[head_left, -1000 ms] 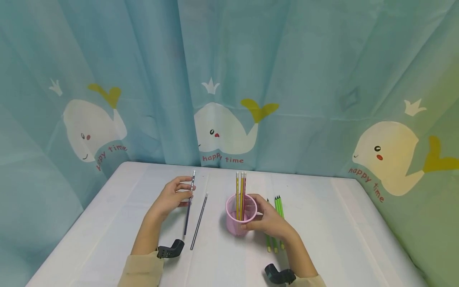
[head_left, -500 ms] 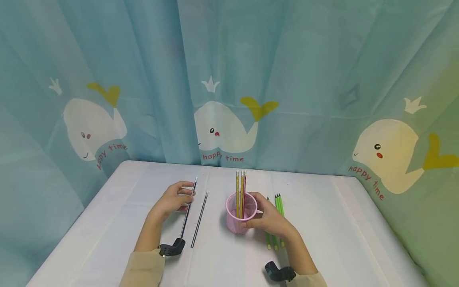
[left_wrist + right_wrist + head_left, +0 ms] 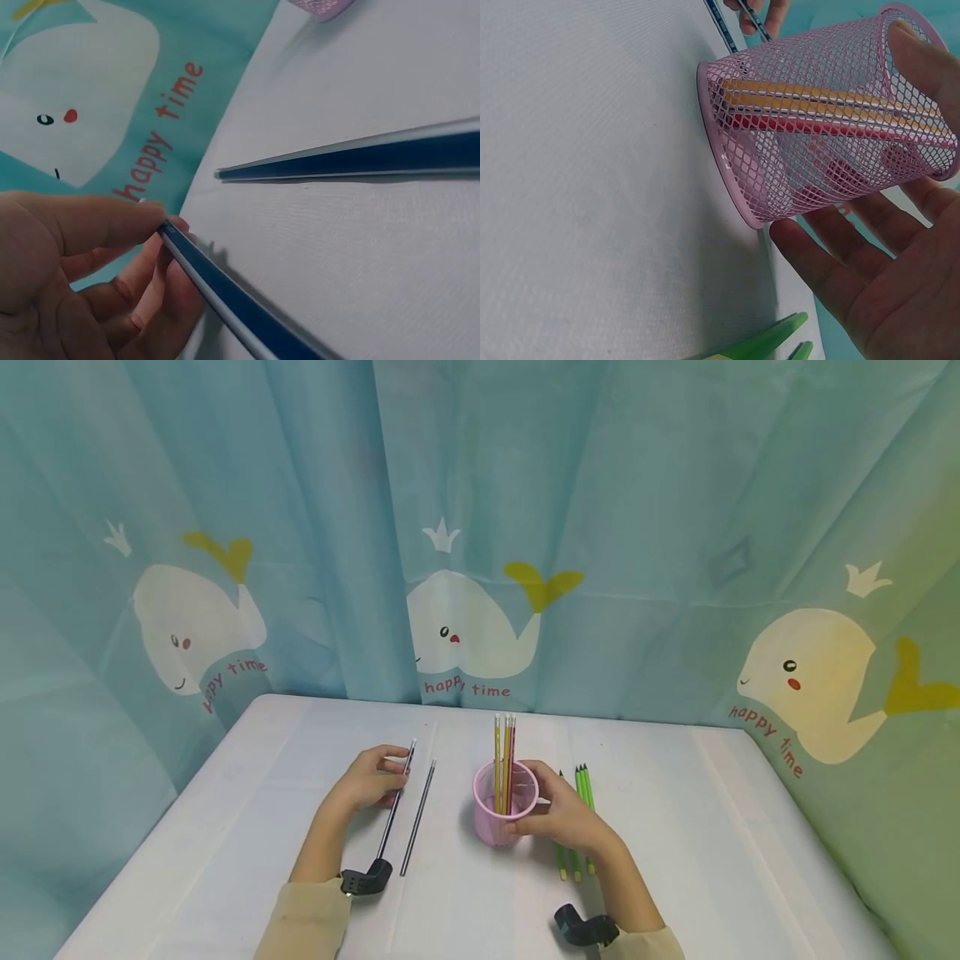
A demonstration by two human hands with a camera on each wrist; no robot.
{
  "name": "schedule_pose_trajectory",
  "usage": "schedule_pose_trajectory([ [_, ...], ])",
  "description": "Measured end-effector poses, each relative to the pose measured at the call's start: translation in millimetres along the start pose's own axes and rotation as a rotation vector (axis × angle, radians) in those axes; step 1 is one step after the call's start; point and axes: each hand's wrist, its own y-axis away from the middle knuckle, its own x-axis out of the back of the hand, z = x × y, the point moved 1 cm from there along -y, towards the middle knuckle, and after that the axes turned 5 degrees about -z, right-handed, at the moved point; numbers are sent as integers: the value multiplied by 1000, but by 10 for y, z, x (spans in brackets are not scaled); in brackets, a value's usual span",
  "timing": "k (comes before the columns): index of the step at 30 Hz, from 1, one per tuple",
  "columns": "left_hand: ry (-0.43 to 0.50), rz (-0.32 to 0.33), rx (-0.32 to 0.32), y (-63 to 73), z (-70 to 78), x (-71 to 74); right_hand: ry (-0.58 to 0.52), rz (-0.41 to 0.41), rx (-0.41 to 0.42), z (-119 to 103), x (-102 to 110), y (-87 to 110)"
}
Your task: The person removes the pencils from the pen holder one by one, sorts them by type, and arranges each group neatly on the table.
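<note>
In the head view, my left hand (image 3: 371, 779) pinches a dark blue, silver-striped pencil (image 3: 389, 823) between thumb and fingers near its upper end. The left wrist view shows that grip on the pencil (image 3: 238, 301) close up. A second blue-striped pencil (image 3: 417, 820) lies on the table just right of it. My right hand (image 3: 564, 817) is wrapped around the side of a pink mesh pencil cup (image 3: 489, 828), thumb at the near side of the rim. Yellow pencils (image 3: 506, 752) and a red one stand in the cup, eraser ends up.
Several green pencils (image 3: 587, 787) lie right of the cup, partly hidden beneath my right hand and forearm. The white table (image 3: 675, 827) ends at a blue-green curtain (image 3: 645, 527) printed with whales.
My left hand has come down and slightly right, bringing the pinched pencil nearer to me. The right hand and cup stay in nearly the same place.
</note>
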Motion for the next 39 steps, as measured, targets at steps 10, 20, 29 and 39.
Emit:
schedule_pose_trajectory([
  [10,-28,10,19,-6,-32,-52,-6,-6,8,0,-2,-17],
  [20,-35,18,35,-5,-14,-63,-8,-4,-6,-9,2,-14],
  [29,8,-2,42,-14,-17,-65,-26,-3,-5,6,5,-2],
  [39,9,-10,39,25,25,-45,-22,-5,-13,2,1,9],
])
